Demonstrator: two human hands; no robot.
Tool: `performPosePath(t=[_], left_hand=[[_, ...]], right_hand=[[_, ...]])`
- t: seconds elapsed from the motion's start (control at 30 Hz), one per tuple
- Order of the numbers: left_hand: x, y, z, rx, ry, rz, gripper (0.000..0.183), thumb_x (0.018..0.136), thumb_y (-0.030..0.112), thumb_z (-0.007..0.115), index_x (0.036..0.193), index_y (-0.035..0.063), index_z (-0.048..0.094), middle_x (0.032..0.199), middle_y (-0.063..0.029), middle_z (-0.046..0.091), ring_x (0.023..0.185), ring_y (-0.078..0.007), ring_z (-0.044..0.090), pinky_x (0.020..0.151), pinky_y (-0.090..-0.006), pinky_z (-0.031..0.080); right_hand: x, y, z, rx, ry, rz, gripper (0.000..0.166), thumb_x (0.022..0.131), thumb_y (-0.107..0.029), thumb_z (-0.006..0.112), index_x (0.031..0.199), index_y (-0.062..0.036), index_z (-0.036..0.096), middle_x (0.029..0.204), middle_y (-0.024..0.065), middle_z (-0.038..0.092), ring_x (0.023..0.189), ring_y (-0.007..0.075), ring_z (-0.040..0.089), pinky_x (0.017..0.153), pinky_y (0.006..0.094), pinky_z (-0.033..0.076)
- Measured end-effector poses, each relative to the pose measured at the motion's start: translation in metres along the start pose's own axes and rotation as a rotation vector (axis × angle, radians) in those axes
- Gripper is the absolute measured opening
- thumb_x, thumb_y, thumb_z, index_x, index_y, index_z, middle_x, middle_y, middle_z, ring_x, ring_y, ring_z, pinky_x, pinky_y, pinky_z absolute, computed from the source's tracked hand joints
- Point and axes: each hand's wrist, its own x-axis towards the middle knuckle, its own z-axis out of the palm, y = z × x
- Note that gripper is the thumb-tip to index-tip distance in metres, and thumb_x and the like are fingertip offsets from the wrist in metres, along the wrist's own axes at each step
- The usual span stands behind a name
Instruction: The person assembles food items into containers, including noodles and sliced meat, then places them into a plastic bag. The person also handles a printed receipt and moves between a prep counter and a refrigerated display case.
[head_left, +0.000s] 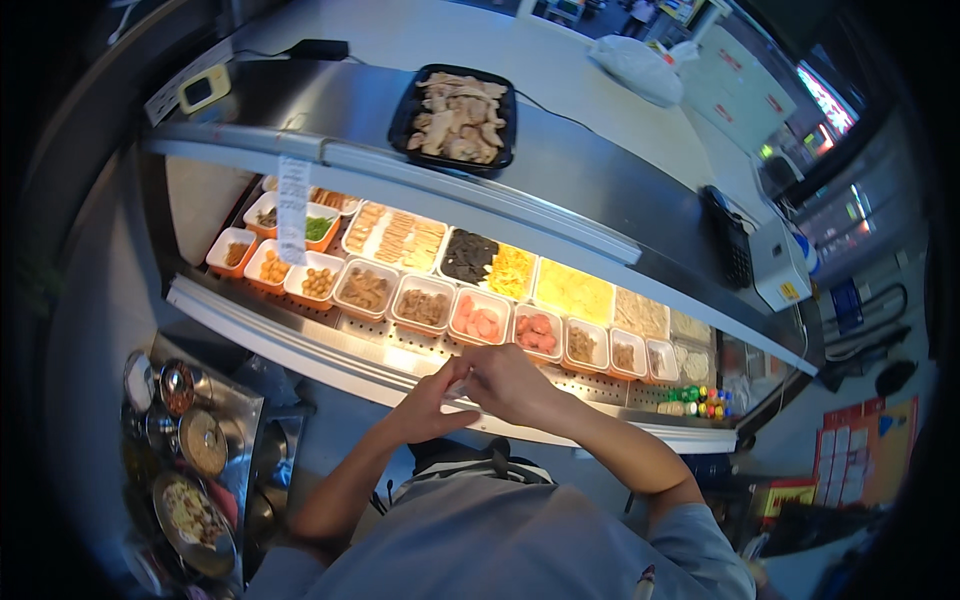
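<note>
My left hand (424, 406) and my right hand (511, 386) meet at the fingertips in front of the lit food display case. The left thumb is spread away from its fingers, while the right fingers curl inward. A small pale patch shows between the hands, too unclear to name. Just beyond them, white-and-orange tubs hold pink slices (478, 319), reddish pieces (537, 334) and shredded brown food (424, 306). Behind that row lie larger trays with black fungus-like strips (469, 256), yellow shreds (511, 271) and pale yellow slices (574, 289).
A black tray of cut meat (459, 120) rests on the steel top (330, 97). A paper strip (293, 210) hangs at the case front. At left, a steel stand (244, 427) bears bowls and a pan (193, 521). A telephone (726, 236) and white printer-like box (780, 262) stand right.
</note>
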Motion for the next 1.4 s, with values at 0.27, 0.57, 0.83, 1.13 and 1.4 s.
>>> performPosePath(t=[0.27, 0.57, 0.83, 1.13, 1.4], left_hand=[[0.009, -0.010, -0.004, 0.604, 0.298, 0.076, 0.020, 0.085, 0.008, 0.059, 0.105, 0.0072, 0.060, 0.070, -0.0203, 0.064, 0.065, -0.0406, 0.064, 0.059, -0.0497, 0.050], [0.004, 0.000, -0.134, -0.557, -0.197, -0.177, 0.062, 0.098, 0.035, 0.055, 0.146, -0.0009, 0.038, 0.137, -0.0188, 0.055, 0.127, -0.0238, 0.055, 0.106, -0.0388, 0.043], [0.053, 0.035, -0.175, -0.614, 0.015, -0.394, 0.040, 0.104, 0.026, 0.046, 0.131, -0.0016, 0.053, 0.078, -0.0071, 0.062, 0.058, -0.0161, 0.060, 0.051, -0.0284, 0.050], [0.083, 0.031, -0.190, -0.467, 0.058, -0.367, 0.036, 0.105, 0.030, 0.043, 0.121, 0.0009, 0.056, 0.070, -0.0043, 0.059, 0.051, -0.0134, 0.053, 0.047, -0.0273, 0.043], [0.084, 0.030, -0.189, -0.547, 0.118, -0.385, 0.025, 0.103, 0.027, 0.050, 0.101, 0.0039, 0.058, 0.069, -0.0049, 0.059, 0.049, -0.0124, 0.053, 0.043, -0.0262, 0.042]], right_hand=[[0.028, -0.023, -0.024, 0.090, 0.108, 0.142, 0.011, 0.081, -0.006, 0.066, 0.088, 0.0014, 0.064, 0.067, 0.0121, 0.064, 0.062, 0.0181, 0.063, 0.058, 0.0320, 0.048], [0.095, -0.052, -0.092, 0.331, -0.263, 0.200, 0.007, 0.084, -0.008, 0.063, 0.081, -0.0022, 0.062, 0.064, -0.0052, 0.051, 0.055, 0.0036, 0.046, 0.049, 0.0217, 0.034], [0.142, -0.074, -0.053, 0.211, 0.308, -0.060, 0.039, 0.093, -0.016, 0.067, 0.125, 0.0021, 0.053, 0.079, 0.0011, 0.063, 0.062, 0.0057, 0.055, 0.055, 0.0222, 0.045], [0.108, -0.048, -0.012, -0.099, 0.130, -0.156, 0.033, 0.089, -0.017, 0.071, 0.114, -0.0004, 0.061, 0.104, 0.0137, 0.065, 0.069, 0.0213, 0.067, 0.061, 0.0319, 0.054], [0.176, -0.054, -0.014, -0.602, 0.117, -0.343, 0.051, 0.094, -0.035, 0.062, 0.129, 0.0014, 0.052, 0.151, 0.0217, 0.040, 0.084, 0.0363, 0.070, 0.067, 0.0418, 0.056]])
